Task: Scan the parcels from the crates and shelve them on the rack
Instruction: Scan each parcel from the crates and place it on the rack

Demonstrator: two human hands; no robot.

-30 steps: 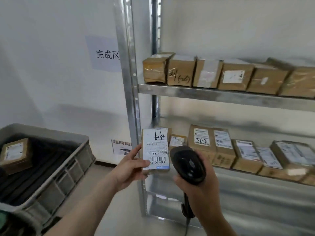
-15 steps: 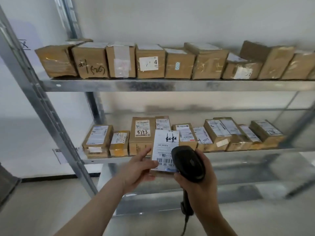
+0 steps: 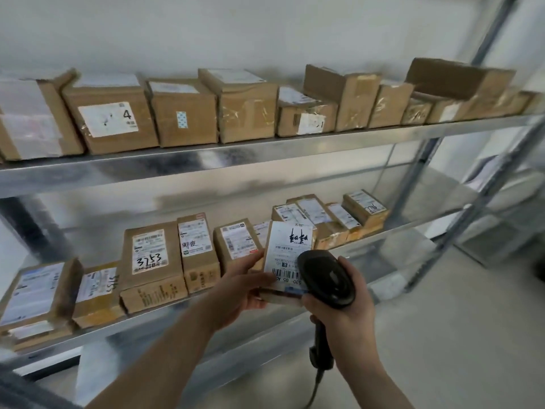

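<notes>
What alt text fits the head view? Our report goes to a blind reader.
The left hand holds a labelled parcel while the right hand points a black scanner at it, before a metal rack with two shelves of cardboard parcels.

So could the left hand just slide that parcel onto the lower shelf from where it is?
Probably yes. The left hand holds the parcel right in front of the lower shelf, whose bare stretch at the right end looks open. The scanner in the right hand sits beside it, not between.

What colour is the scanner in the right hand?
Black, seen in the head view: the scanner, gripped by the right hand.
</notes>
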